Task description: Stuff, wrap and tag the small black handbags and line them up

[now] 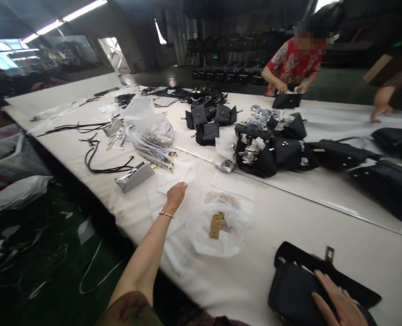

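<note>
My left hand (176,194) reaches over the table with its fingers closed, at the left edge of a clear plastic bag (233,246). Whatever those fingers may grip is too small to make out. Inside the bag lie tan hang tags (216,225) and thin pale strings (223,198). Under and beside it are white sheets (168,185). At the lower right, my right hand (340,299) rests with spread fingers on a black handbag (291,287). The handbag's flap (352,283) is folded back, and a metal clasp (329,254) shows on it.
Black handbags (255,156) crowd the table's middle and right. Bundled straps (146,147), black cords (99,163) and a grey triangular box (135,176) lie left. Across the table a person in red (291,68) handles a bag; another person's hand (381,106) appears at right.
</note>
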`<action>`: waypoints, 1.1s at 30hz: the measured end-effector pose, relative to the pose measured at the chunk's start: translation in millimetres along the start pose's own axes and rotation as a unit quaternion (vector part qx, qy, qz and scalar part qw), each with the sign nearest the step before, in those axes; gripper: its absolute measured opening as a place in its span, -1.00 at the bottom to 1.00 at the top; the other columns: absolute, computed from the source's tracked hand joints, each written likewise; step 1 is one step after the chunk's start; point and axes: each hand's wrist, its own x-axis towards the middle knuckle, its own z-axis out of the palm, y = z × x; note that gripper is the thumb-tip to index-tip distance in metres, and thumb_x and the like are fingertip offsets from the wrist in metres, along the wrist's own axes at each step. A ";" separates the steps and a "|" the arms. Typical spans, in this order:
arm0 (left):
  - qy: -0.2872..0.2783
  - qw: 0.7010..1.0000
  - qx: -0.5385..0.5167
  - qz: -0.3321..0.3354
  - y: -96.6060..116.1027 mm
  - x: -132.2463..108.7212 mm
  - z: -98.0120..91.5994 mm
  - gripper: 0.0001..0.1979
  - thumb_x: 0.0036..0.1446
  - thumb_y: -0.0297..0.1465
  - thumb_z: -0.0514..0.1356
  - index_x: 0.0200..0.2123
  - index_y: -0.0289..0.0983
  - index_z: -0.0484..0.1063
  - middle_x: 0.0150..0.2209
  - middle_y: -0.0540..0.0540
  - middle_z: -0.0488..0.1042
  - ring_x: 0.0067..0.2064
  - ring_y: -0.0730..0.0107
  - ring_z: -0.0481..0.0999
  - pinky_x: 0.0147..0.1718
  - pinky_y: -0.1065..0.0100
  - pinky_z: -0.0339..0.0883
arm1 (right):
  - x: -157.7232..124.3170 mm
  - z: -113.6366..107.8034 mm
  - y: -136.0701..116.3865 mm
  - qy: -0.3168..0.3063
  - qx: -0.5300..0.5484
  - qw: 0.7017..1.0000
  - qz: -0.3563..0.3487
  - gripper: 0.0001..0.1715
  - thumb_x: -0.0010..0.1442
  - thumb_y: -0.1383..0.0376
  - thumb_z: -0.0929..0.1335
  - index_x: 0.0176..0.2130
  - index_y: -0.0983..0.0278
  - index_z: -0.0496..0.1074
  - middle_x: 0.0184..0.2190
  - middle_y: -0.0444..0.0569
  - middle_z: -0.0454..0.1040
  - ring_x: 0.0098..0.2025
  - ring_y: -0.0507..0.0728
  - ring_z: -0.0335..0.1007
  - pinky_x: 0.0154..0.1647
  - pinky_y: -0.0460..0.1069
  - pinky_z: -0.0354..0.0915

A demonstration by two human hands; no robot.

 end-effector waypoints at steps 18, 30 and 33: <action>-0.538 0.659 -0.499 0.164 175.0 -224.6 79.1 -0.39 0.18 0.11 0.12 -0.18 -0.37 0.53 -0.22 -0.24 0.58 -0.17 0.11 0.55 -0.09 0.13 0.42 | -4.2 -196.8 -117.5 -0.194 0.089 0.973 0.086 -0.73 0.21 0.02 0.35 -0.32 0.10 0.55 -0.35 -0.10 0.57 -0.21 0.22 0.51 -0.02 0.15 0.40; -0.223 0.761 -0.030 0.608 265.6 -213.3 107.9 -0.59 0.20 -0.23 0.26 0.08 -0.20 0.37 -0.02 -0.15 0.52 0.16 0.07 0.35 0.29 -0.08 -0.07 | 47.2 -135.6 -39.7 -0.368 0.124 0.913 0.127 -0.88 0.00 0.26 0.37 -0.54 0.19 0.43 -0.56 -0.20 0.45 -0.47 0.06 0.32 -0.45 -0.06 0.06; -0.259 0.779 0.004 0.571 287.2 -202.0 127.2 -0.85 0.15 -0.31 0.29 -0.23 -0.23 0.46 -0.30 -0.07 0.53 -0.14 0.18 0.44 0.01 0.12 0.22 | 57.4 -130.3 -23.7 -0.377 0.125 0.909 0.125 -0.90 -0.02 0.26 0.37 -0.54 0.19 0.42 -0.57 -0.20 0.43 -0.47 0.06 0.31 -0.47 -0.06 0.05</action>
